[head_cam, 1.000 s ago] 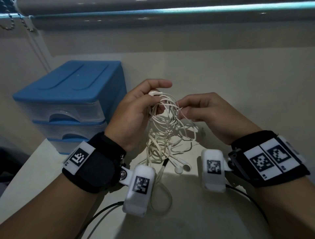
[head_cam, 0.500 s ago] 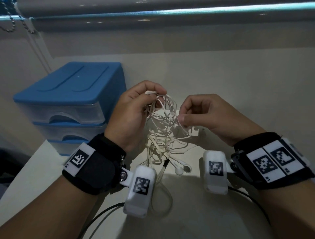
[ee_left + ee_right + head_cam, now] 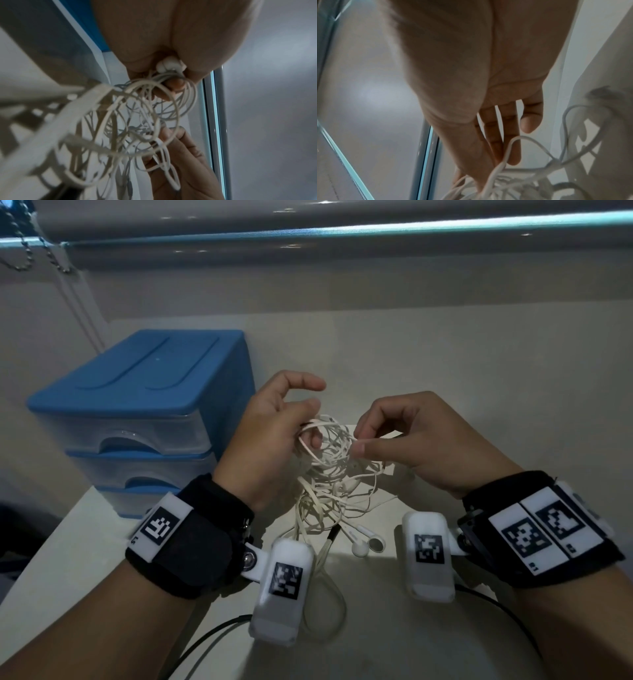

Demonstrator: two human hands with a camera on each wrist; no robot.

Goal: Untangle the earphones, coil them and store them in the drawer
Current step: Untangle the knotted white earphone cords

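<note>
A tangle of white earphones (image 3: 330,470) hangs between my two hands above the pale table (image 3: 394,628). My left hand (image 3: 274,436) holds the top of the tangle, with loops round a curled finger and an earbud (image 3: 169,65) pressed in its palm; its forefinger is lifted. My right hand (image 3: 407,436) pinches a strand (image 3: 502,164) at the tangle's right side between thumb and fingers. Two earbuds (image 3: 368,546) and a dark plug (image 3: 332,535) dangle near the table. The blue drawer unit (image 3: 137,419) stands to the left, its drawers closed.
A window blind with a bead chain (image 3: 24,251) runs along the back wall. Black cables (image 3: 205,642) trail from my wrist cameras over the table's near part. The table's left edge lies below the drawer unit.
My left forefinger has lifted off the tangle. My right hand has shifted its pinch to a strand at the tangle's upper right. The bundle hangs slightly lower and looser.
</note>
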